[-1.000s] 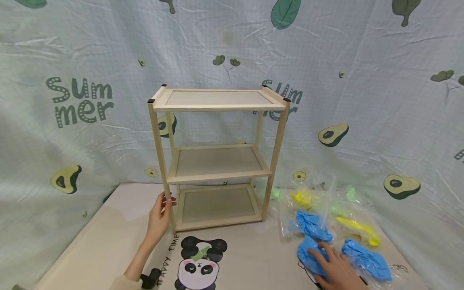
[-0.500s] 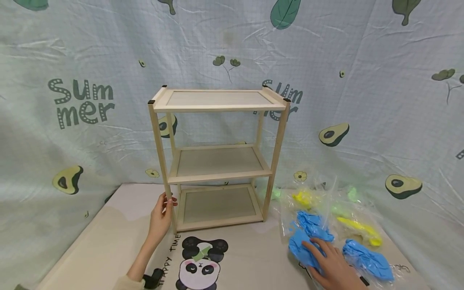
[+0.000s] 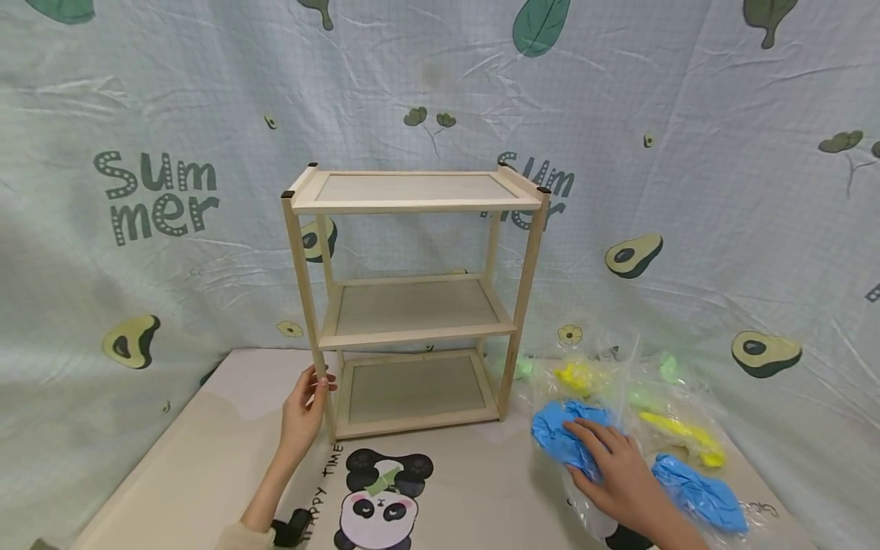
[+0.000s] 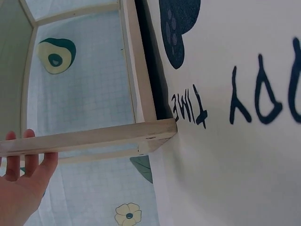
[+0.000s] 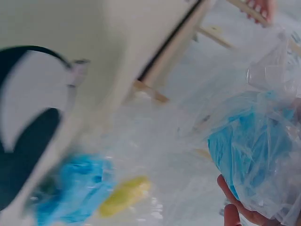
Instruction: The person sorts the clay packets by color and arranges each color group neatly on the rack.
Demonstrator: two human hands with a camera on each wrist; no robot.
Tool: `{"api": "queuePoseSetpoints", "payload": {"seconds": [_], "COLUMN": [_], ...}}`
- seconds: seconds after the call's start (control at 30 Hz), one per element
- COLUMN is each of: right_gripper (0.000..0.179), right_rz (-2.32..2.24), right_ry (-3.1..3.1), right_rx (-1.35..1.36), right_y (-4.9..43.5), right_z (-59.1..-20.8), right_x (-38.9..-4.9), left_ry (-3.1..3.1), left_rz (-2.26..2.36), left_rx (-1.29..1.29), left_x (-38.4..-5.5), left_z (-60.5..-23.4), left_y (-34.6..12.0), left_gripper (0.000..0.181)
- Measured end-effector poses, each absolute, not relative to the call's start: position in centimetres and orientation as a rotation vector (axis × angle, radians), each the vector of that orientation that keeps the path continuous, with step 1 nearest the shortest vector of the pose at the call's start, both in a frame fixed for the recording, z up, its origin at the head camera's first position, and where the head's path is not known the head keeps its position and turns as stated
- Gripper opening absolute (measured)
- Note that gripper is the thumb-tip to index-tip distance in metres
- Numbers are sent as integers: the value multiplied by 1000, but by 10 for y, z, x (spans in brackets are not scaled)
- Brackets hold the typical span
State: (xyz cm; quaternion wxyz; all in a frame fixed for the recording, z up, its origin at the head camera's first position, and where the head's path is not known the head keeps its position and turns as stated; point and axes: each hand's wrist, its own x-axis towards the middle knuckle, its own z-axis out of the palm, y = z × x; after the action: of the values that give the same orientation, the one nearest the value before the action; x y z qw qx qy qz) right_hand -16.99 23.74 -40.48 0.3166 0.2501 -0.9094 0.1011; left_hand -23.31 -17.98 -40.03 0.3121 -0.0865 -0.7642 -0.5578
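Observation:
A pale wooden three-tier shelf [image 3: 412, 206] with black-capped posts stands on the table. My left hand [image 3: 302, 409] grips its front left post low down; in the left wrist view the fingers [image 4: 49, 162] wrap that post [image 4: 103, 136]. My right hand [image 3: 622, 473] holds a clear plastic bag with crumpled blue stuff inside [image 3: 558, 434], to the right of the shelf. Seen from the right wrist, the blue-filled bag [image 5: 258, 150] is up in the hand [image 5: 242, 209], its clear film spreading around it. What the blue stuff is, I cannot tell.
Further clear bags lie at the right: one blue [image 3: 701, 490], one yellow [image 3: 687, 437], another yellow [image 3: 576, 376] behind the held one. A panda print [image 3: 376, 504] marks the tabletop [image 3: 481, 489] before the shelf. A patterned curtain [image 3: 687, 153] hangs behind.
My right hand has moved away from me and slightly left with the blue-filled bag, which now covers the blue bag behind it. The left hand stays on the post.

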Motion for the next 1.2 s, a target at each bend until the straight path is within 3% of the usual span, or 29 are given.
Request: {"api": "queuePoseSetpoints", "payload": {"seconds": [0.6,0.9,1.2], "right_gripper": [49,58,49], "right_rz": [509,593,634], "right_ry": [-2081,-1936,-1827], "right_rx": [719,722,640], "right_y": [217,208,191], "right_z": [-341,-294,-230], "right_x": [-191,-201,-210], "left_ry": [-1984,-1968,-1920], "left_rz": [-1513,-1504,-1533], "left_rx": [-164,-188,-169], "left_x": [-234,-234,-238], "left_z": [-400,-399,-402], "left_y": [-176,-174,-174], "left_gripper": [23,25,22]}}
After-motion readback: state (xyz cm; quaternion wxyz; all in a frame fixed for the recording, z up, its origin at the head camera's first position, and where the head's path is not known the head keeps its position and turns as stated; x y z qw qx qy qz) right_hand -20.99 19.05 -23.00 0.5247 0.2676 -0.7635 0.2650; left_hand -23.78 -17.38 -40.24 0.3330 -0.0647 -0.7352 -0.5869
